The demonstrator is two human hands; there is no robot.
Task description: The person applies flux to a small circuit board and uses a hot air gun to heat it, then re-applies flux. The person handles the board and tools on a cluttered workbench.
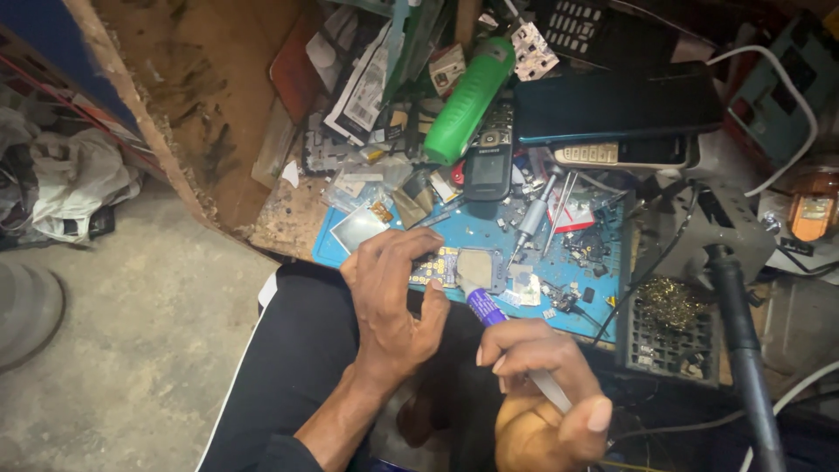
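**Listener:** Where is the board from your hands?

**Me:** The board lies at the near edge of the blue mat. My left hand pinches its left end, fingers narrow around it. My right hand sits nearer me, off the mat, closed on a pen tool.

**Listener:** Which way does the tool run?

**Me:** It slants up-left from my right hand, with its purple tip touching the board's near edge. The board's long axis runs along the mat's edge.

**Listener:** How does the board look?

**Me:** Small, with gold contacts on the left and a grey metal shield on the right.
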